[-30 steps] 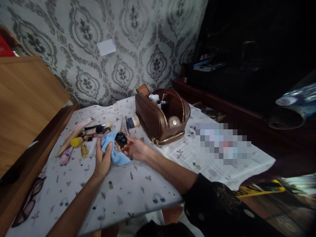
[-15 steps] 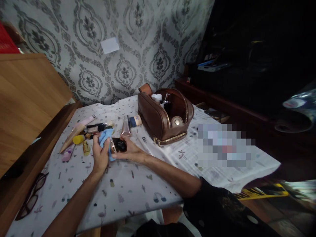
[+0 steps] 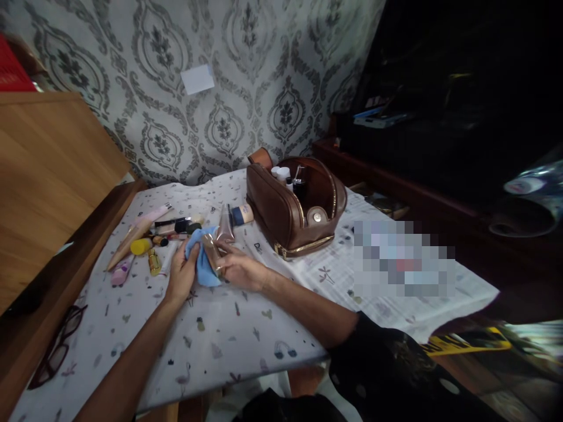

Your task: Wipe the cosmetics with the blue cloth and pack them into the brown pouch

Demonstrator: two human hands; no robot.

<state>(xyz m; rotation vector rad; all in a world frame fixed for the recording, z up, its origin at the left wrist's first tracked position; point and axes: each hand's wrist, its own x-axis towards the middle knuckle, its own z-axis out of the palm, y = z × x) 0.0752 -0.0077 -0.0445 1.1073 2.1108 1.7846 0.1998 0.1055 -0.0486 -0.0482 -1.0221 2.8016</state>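
Observation:
My left hand (image 3: 179,274) is closed on a soft blue cloth (image 3: 204,268), bunched under the fingers and hanging below them. Against the cloth, my right hand (image 3: 243,268) grips a small black-and-gold container (image 3: 212,252); its shiny gold-coloured side faces me and its exact kind is unclear. Just behind the hands lies a translucent squeeze tube (image 3: 226,223), beside a bottle with a dark blue label (image 3: 241,215). To the left rest a small gold bottle (image 3: 153,262), a yellow-capped item (image 3: 141,246) and a pink tube (image 3: 122,271).
An unzipped brown leather toiletry bag (image 3: 275,214) holds several white-capped and dark bottles. Eyeglasses (image 3: 57,357) lie at the left edge of the printed cloth (image 3: 220,357). A wooden panel (image 3: 53,176) rises at left; a blurred patch (image 3: 402,258) covers something on the right.
The container has turned in my right hand, so its gold-coloured side shows where a black face showed before. The blue cloth hangs more spread out, and my right hand has rolled over.

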